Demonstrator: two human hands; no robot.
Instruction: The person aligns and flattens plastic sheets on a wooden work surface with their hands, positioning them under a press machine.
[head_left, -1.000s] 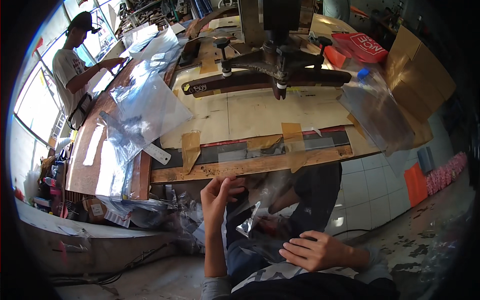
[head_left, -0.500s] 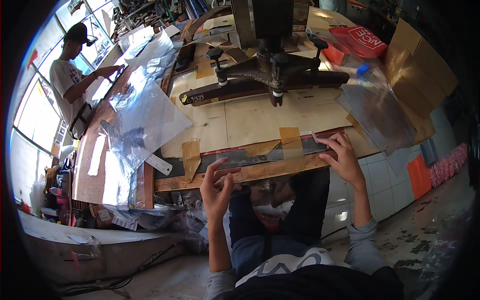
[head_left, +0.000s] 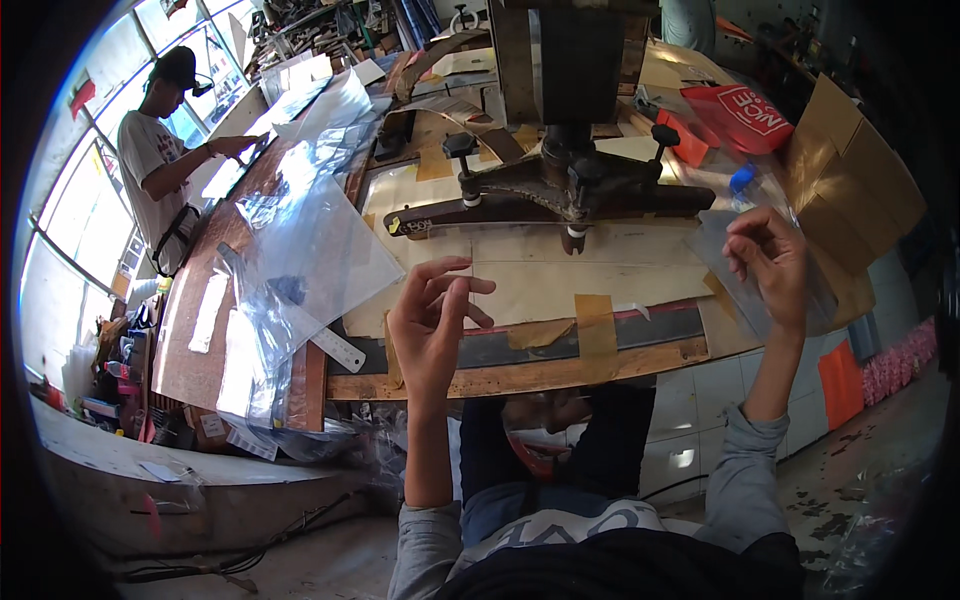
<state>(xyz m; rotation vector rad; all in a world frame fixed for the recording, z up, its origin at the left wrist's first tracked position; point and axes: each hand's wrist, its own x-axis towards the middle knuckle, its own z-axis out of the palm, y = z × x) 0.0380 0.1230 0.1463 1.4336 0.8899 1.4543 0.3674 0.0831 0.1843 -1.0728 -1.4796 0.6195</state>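
Note:
My left hand is raised over the table's near edge, its fingers bent and apart, with nothing visible in them. My right hand hovers at the right, beside a clear plastic sheet. Its fingers are curled in towards the thumb; whether they pinch a thin film cannot be made out. Between and beyond my hands lies a tan board, with brown tape across the dark strip along its near side. Above the board hangs the dark curved bar of a press. A small white scrap rests by the tape.
Clear plastic sheets and a steel ruler lie on the left. A red bag, a blue-capped item and an open cardboard box are at the right. Another person works at the far left.
My right hand has left the table's near edge, moving right and farther away. My left hand has risen slightly over the table. The whole view has shifted a little.

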